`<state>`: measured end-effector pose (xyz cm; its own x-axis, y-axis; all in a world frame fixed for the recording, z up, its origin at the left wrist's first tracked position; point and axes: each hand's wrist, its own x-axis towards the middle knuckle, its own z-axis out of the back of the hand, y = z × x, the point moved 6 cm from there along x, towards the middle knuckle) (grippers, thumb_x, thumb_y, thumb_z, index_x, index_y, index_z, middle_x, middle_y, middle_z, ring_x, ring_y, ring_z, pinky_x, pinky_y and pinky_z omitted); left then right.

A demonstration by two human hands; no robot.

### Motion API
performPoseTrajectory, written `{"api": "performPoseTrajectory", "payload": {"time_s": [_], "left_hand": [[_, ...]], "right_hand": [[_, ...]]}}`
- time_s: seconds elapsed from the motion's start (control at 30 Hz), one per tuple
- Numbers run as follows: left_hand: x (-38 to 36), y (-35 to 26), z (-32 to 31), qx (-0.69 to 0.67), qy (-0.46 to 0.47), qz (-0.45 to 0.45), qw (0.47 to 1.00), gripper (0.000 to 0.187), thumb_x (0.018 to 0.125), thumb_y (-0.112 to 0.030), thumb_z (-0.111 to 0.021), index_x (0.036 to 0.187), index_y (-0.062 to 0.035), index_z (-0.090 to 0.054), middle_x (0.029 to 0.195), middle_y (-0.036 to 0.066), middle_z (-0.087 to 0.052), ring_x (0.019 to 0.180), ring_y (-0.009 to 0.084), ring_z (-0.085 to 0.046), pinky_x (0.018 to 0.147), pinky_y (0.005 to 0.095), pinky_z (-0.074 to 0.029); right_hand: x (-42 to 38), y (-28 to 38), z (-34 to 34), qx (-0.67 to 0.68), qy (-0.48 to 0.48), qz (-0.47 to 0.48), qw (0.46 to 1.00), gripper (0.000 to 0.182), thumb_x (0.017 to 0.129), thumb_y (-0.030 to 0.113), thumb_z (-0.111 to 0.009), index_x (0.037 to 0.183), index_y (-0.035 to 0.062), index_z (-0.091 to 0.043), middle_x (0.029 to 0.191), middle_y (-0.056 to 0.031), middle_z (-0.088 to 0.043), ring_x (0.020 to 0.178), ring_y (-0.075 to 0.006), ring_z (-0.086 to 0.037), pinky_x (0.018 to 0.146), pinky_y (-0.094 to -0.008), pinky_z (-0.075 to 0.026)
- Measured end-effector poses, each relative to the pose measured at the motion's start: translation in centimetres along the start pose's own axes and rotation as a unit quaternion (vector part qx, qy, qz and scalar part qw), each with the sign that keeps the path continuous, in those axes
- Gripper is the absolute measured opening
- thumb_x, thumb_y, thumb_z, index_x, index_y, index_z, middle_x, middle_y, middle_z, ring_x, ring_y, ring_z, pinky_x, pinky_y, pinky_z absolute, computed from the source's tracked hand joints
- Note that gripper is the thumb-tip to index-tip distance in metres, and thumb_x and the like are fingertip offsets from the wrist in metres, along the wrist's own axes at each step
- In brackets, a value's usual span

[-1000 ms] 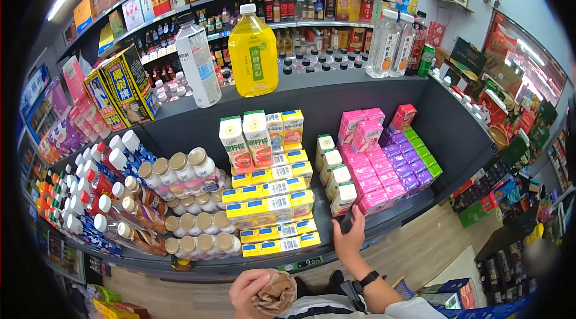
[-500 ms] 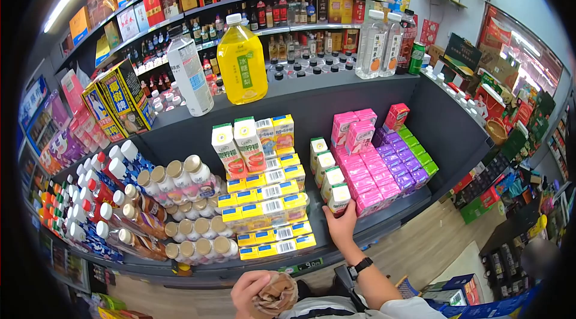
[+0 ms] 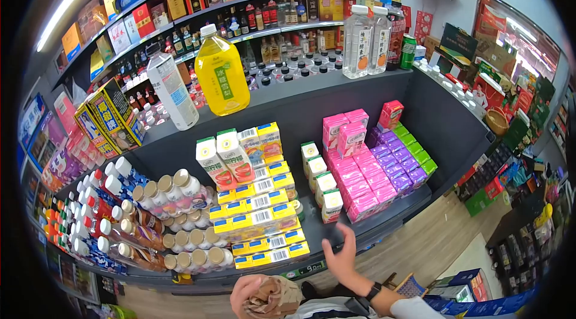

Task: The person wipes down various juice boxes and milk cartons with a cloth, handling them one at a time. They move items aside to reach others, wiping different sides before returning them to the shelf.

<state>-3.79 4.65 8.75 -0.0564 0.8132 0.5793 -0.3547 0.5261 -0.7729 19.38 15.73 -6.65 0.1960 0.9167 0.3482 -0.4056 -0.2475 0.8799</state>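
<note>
Low at the bottom, my left hand (image 3: 245, 296) is closed around a crumpled brown checked cloth (image 3: 275, 298). My right hand (image 3: 343, 259) wears a dark wristband and hangs in front of the shelf edge, fingers apart and holding nothing. Just beyond it stands the front one of a row of white-and-green drink cartons (image 3: 331, 206), upright and apart from the fingers. To their right are stacked pink cartons (image 3: 363, 182), then purple packs (image 3: 396, 163) and green packs (image 3: 423, 157). Yellow-and-blue carton packs (image 3: 261, 218) lie stacked on the left, two taller cartons (image 3: 223, 163) on top.
Bottles with white caps (image 3: 102, 229) and shrink-wrapped small bottles (image 3: 180, 193) fill the shelf's left side. On the upper ledge stand a large yellow drink bottle (image 3: 222, 73), clear bottles (image 3: 358, 43) and a green can (image 3: 407, 52). A blue-framed stool (image 3: 411, 289) is at lower right.
My right hand has let go of the front white-and-green carton and drawn back toward me. The cloth stays in my left hand. The view has shifted slightly.
</note>
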Motion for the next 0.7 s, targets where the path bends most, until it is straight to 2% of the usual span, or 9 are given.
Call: {"api": "performPoseTrajectory", "payload": {"time_s": [0.1, 0.13, 0.2, 0.23, 0.27, 0.33, 0.43, 0.53, 0.7], "left_hand": [[0.7, 1.0, -3.9, -0.141, 0.025, 0.072, 0.987, 0.052, 0.093, -0.021, -0.067, 0.136, 0.0048, -0.052, 0.136, 0.023, -0.054, 0.103, 0.0302, -0.066, 0.085, 0.0394, -0.054], [1.3, 1.1, -5.6, -0.158, 0.048, 0.076, 0.983, 0.054, 0.088, -0.012, -0.07, 0.137, -0.0002, -0.051, 0.132, 0.022, -0.054, 0.111, 0.0309, -0.062, 0.093, 0.0409, -0.05], [1.5, 2.2, -10.0, -0.194, 0.105, 0.083, 0.972, 0.063, 0.084, -0.007, -0.071, 0.142, -0.0051, -0.046, 0.134, 0.02, -0.049, 0.126, 0.032, -0.049, 0.107, 0.0438, -0.04], [1.3, 2.5, -12.3, -0.214, 0.14, 0.085, 0.963, 0.066, 0.087, -0.011, -0.07, 0.146, -0.0049, -0.041, 0.14, 0.019, -0.043, 0.134, 0.0324, -0.042, 0.112, 0.0453, -0.033], [1.8, 1.2, -14.1, -0.238, 0.149, 0.147, 0.948, 0.071, 0.093, -0.035, -0.063, 0.149, -0.0012, -0.035, 0.146, 0.018, -0.038, 0.138, 0.034, -0.034, 0.115, 0.0457, -0.027], [4.4, -1.3, -15.7, -0.116, 0.245, 0.037, 0.962, 0.08, 0.097, -0.054, -0.046, 0.152, 0.0007, -0.03, 0.151, 0.02, -0.035, 0.141, 0.0354, -0.031, 0.116, 0.0459, -0.025], [6.1, -1.2, -17.4, -0.118, 0.269, 0.012, 0.956, 0.087, 0.098, -0.063, -0.033, 0.154, 0.0027, -0.024, 0.156, 0.021, -0.032, 0.142, 0.0351, -0.031, 0.117, 0.0455, -0.023], [7.5, 3.3, -17.9, -0.262, 0.017, 0.193, 0.946, 0.075, 0.104, -0.056, -0.027, 0.152, 0.0023, -0.028, 0.158, 0.021, -0.031, 0.147, 0.0331, -0.03, 0.122, 0.046, -0.017], [10.8, 10.4, -19.9, -0.277, -0.108, 0.223, 0.929, 0.076, 0.106, -0.056, -0.017, 0.154, 0.0022, -0.024, 0.162, 0.016, -0.024, 0.151, 0.0293, -0.021, 0.123, 0.0431, -0.013]], "right_hand": [[-0.8, 6.0, 2.6, 0.272, 0.186, 0.064, 0.942, 0.077, 0.084, 0.024, -0.078, 0.145, -0.0004, -0.037, 0.144, -0.0217, -0.044, 0.135, -0.0344, -0.045, 0.11, -0.0438, -0.038], [-0.4, 8.5, 3.2, 0.343, 0.259, 0.095, 0.898, 0.086, 0.081, 0.027, -0.082, 0.147, 0.0017, -0.033, 0.148, -0.0194, -0.041, 0.138, -0.0318, -0.042, 0.113, -0.0443, -0.035], [0.5, 12.3, 5.2, 0.229, 0.309, 0.157, 0.91, 0.095, 0.074, 0.028, -0.087, 0.148, 0.002, -0.033, 0.145, -0.0175, -0.045, 0.134, -0.0298, -0.047, 0.109, -0.044, -0.04], [0.3, 10.5, 5.3, 0.202, 0.301, 0.109, 0.925, 0.096, 0.073, 0.027, -0.089, 0.147, 0.002, -0.033, 0.143, -0.0169, -0.047, 0.132, -0.0293, -0.05, 0.108, -0.0438, -0.042], [-0.4, 7.7, 5.6, 0.175, 0.293, 0.062, 0.938, 0.097, 0.071, 0.026, -0.09, 0.147, 0.002, -0.034, 0.141, -0.0162, -0.049, 0.129, -0.0288, -0.052, 0.106, -0.0437, -0.043], [-0.3, 4.7, 7.6, 0.166, 0.256, 0.006, 0.952, 0.098, 0.069, 0.022, -0.092, 0.146, 0.0015, -0.034, 0.137, -0.015, -0.053, 0.124, -0.0274, -0.056, 0.103, -0.0429, -0.046], [0.4, 1.7, 12.2, 0.259, 0.177, -0.038, 0.949, 0.095, 0.069, 0.015, -0.092, 0.144, -0.0007, -0.034, 0.133, -0.0136, -0.055, 0.12, -0.0239, -0.059, 0.101, -0.0396, -0.048], [-0.2, -3.1, 17.2, 0.239, 0.154, -0.114, 0.952, 0.097, 0.069, 0.015, -0.091, 0.144, -0.0014, -0.033, 0.134, -0.0142, -0.054, 0.122, -0.0244, -0.058, 0.102, -0.0401, -0.048], [-1.1, -9.7, 22.8, 0.163, 0.169, -0.127, 0.964, 0.1, 0.068, 0.014, -0.092, 0.145, -0.0024, -0.03, 0.131, -0.0152, -0.055, 0.12, -0.026, -0.06, 0.101, -0.041, -0.049]]}}
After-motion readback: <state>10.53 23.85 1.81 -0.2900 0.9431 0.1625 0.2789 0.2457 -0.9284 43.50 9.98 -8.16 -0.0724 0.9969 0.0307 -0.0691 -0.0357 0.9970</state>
